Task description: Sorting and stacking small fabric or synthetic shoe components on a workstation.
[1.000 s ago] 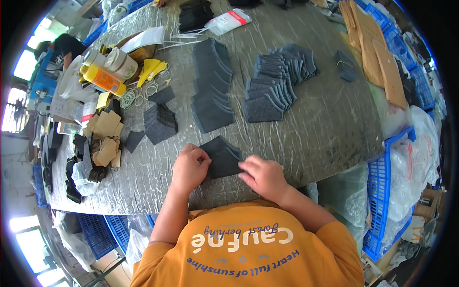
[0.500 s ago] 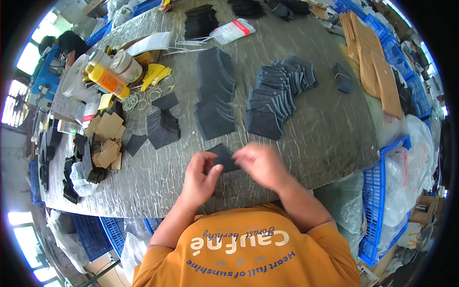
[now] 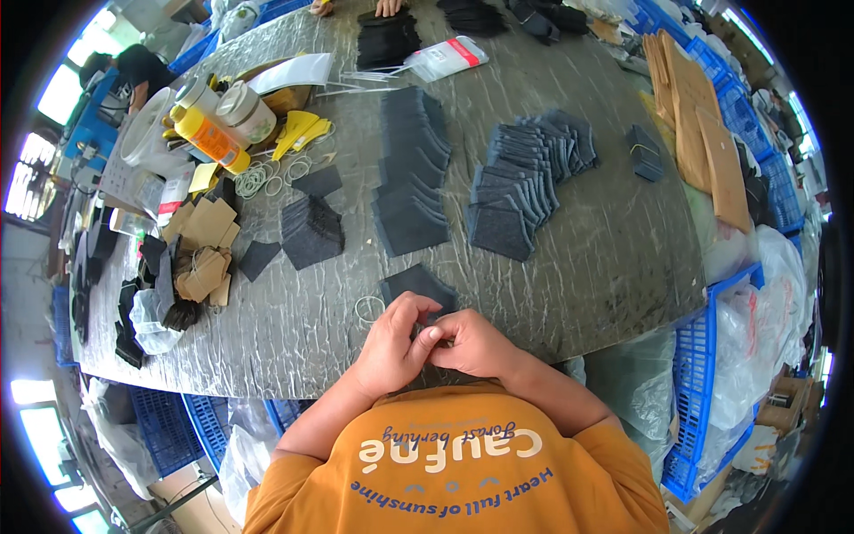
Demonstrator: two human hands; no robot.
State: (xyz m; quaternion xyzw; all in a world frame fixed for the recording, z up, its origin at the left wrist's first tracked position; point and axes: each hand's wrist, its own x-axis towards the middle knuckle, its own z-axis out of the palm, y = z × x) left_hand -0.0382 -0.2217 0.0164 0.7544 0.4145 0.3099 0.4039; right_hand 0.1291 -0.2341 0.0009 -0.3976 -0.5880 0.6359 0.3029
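A dark grey cut fabric piece (image 3: 416,283) lies at the near middle of the table, its upper part showing beyond my fingers. My left hand (image 3: 396,345) is closed over its lower edge, fingers curled and thumb pointing right. Pressed against that thumb are the bent fingers of my right hand (image 3: 476,343); what they pinch is hidden. Beside my left hand rests a pale rubber band (image 3: 369,310). Beyond the hands stand a long overlapping row of dark pieces (image 3: 411,178) and a fanned row (image 3: 511,200). A smaller dark stack (image 3: 311,233) sits to the left.
Bottles, including a yellow-orange one (image 3: 209,138), and loose rubber bands (image 3: 258,178) stand at the left near brown card pieces (image 3: 209,222). A banded dark bundle (image 3: 646,153) lies right. Blue crates (image 3: 692,383) border the table. Another person's hand (image 3: 389,8) touches a far black stack.
My right hand has moved left and down to meet my left hand. The rubber band now shows beside the left hand. Another person's hand has appeared at the far black stack.
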